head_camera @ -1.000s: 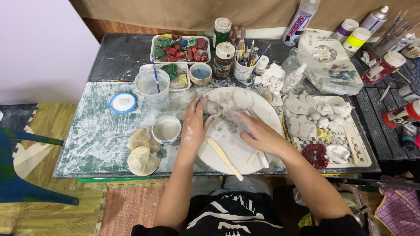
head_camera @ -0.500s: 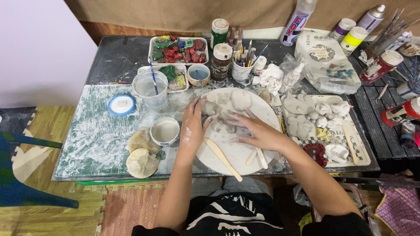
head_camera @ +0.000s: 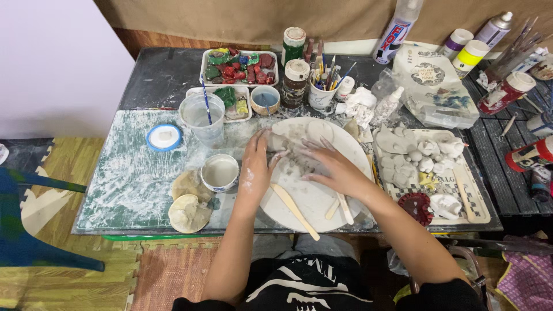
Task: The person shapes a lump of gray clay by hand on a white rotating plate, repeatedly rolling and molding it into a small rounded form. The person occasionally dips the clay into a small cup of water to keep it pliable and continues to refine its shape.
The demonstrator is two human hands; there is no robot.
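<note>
Both hands rest on a lump of grey clay (head_camera: 294,154) lying on a round white board (head_camera: 314,198). My left hand (head_camera: 255,164), dusted with clay, lies against the lump's left side with its fingers spread. From the right, my right hand (head_camera: 333,167) covers the clay with flat, splayed fingers. A long wooden modelling tool (head_camera: 295,211) lies on the board near me, and two shorter wooden sticks (head_camera: 340,208) lie beside it.
A small cup of slip (head_camera: 219,172), two clay discs (head_camera: 187,212), a blue-rimmed lid (head_camera: 164,137) and a water cup (head_camera: 202,116) sit at left. A tray of clay figures (head_camera: 420,167) lies right. Painted pieces (head_camera: 239,65), jars, brushes (head_camera: 324,86) and paint bottles crowd the back.
Both hands have shifted slightly up the board onto the clay lump; the right hand has moved left and spread flat over it.
</note>
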